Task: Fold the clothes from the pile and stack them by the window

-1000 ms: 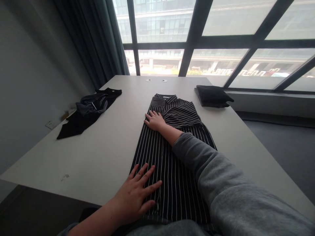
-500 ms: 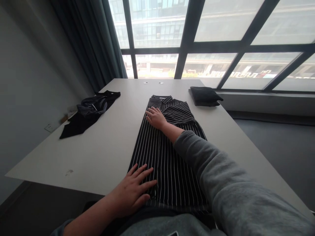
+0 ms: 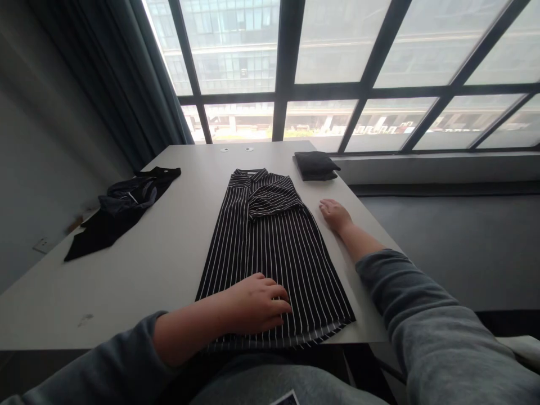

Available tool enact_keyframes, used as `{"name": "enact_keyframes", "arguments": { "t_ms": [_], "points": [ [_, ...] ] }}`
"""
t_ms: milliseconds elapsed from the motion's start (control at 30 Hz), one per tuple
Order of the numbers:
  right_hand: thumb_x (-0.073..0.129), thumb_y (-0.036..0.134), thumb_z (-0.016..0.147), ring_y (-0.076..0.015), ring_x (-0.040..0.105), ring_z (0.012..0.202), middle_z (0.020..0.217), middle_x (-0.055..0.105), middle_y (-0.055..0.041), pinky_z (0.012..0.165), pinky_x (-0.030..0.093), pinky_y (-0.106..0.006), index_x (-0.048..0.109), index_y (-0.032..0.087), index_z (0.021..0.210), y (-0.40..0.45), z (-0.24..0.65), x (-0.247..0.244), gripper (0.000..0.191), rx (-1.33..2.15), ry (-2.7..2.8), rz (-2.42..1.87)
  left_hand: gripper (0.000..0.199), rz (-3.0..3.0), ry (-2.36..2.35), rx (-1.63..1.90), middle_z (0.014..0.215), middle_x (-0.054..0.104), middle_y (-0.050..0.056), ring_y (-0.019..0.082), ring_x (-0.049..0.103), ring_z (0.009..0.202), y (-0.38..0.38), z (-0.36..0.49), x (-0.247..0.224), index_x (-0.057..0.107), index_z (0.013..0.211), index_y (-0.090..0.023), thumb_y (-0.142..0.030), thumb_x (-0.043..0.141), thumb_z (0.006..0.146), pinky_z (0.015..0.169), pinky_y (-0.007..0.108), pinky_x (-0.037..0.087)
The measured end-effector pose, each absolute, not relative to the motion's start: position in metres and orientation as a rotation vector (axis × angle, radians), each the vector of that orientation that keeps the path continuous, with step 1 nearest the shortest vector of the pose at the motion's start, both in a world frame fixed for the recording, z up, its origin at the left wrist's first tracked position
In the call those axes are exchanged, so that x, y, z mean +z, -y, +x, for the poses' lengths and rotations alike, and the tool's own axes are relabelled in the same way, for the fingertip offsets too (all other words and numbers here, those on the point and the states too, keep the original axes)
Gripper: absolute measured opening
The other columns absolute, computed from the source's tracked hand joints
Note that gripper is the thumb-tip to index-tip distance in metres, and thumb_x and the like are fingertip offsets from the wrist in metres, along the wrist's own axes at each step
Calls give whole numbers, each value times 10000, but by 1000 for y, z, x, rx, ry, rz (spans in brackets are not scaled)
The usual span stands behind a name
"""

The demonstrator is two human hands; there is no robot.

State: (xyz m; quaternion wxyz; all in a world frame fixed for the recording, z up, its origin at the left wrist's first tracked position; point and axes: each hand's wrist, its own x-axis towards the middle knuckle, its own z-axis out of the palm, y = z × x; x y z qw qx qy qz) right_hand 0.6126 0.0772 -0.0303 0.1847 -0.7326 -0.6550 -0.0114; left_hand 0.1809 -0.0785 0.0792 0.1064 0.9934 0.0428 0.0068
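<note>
A black shirt with white stripes [image 3: 270, 242] lies lengthwise on the white table, its collar toward the window and its hem at the near edge. One sleeve is folded across the upper front. Over the lower part of the shirt is my left hand [image 3: 259, 304], its fingers slightly bent and apart, holding nothing; whether it touches the cloth is hard to tell. To the right of the shirt, my right hand [image 3: 335, 215] is by the table surface with fingers extended and nothing in it.
A folded dark garment [image 3: 316, 166] sits at the far right of the table [image 3: 147, 270]. Crumpled dark clothes [image 3: 122, 208] lie along the left edge. Beyond the far edge are large windows, with a dark curtain [image 3: 113, 73] at the left.
My right hand has left the upper shirt and moved right, beside it. My left hand has shifted right across the lower shirt. The view has turned to the right.
</note>
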Motion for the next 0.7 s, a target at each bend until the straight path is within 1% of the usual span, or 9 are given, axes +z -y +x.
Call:
{"name": "enact_keyframes", "arguments": {
  "t_ms": [67,167,267,333,433,533,633,700],
  "points": [
    [375,291,1078,-270,573,1401,1493,647,-184,1241,382,-353,670,93,1461,-73,615,-35,523,-52,1829,-2066,271,2929,32,-22,1331,738,52,228,704,1157,79,216,76,714,1291,-241,-354,651,1053,955,375,526],
    [426,299,1067,-265,565,1393,1478,656,-172,1240,363,-345,706,98,1404,-78,609,-34,482,-32,1931,-2034,287,2905,175,-22,1414,705,58,227,704,1166,77,263,68,689,1340,-234,-316,608,1076,942,375,534],
    [439,294,1067,-252,547,1395,1472,653,-169,1240,351,-344,699,99,1406,-85,606,-30,470,-26,1964,-2034,324,2880,221,-23,1530,634,62,220,715,1160,72,296,59,662,1399,-259,-269,590,1083,927,369,545],
    [441,289,1068,-243,533,1401,1470,652,-169,1242,342,-339,684,93,1424,-87,606,-28,473,-13,1980,-2021,348,2885,256,-59,1559,614,57,221,723,1136,68,309,55,660,1416,-277,-249,595,1075,910,372,553],
    [441,299,1073,-244,520,1407,1484,643,-164,1248,326,-342,663,89,1452,-87,606,-26,487,18,1988,-1991,378,2889,326,-105,1542,630,44,235,712,1160,67,321,51,651,1436,-291,-234,605,1065,916,382,555],
    [439,311,1072,-250,509,1420,1517,626,-152,1260,307,-346,646,94,1482,-86,607,-24,509,62,1989,-1956,427,2874,346,-108,1536,632,44,233,704,1180,70,328,49,608,1486,-308,-231,604,1066,922,383,550],
    [446,323,1062,-256,494,1439,1552,605,-134,1277,283,-358,612,119,1534,-89,608,-24,540,92,2003,-1929,418,2878,334,-96,1503,642,62,219,718,1125,74,335,48,606,1485,-303,-229,580,1075,875,369,549],
    [454,323,1059,-257,493,1441,1560,599,-126,1281,284,-365,596,133,1554,-93,609,-25,548,100,2007,-1915,388,2896,325,-100,1399,689,67,205,726,1046,76,339,47,620,1458,-287,-228,571,1078,824,353,542]
  ]
}}
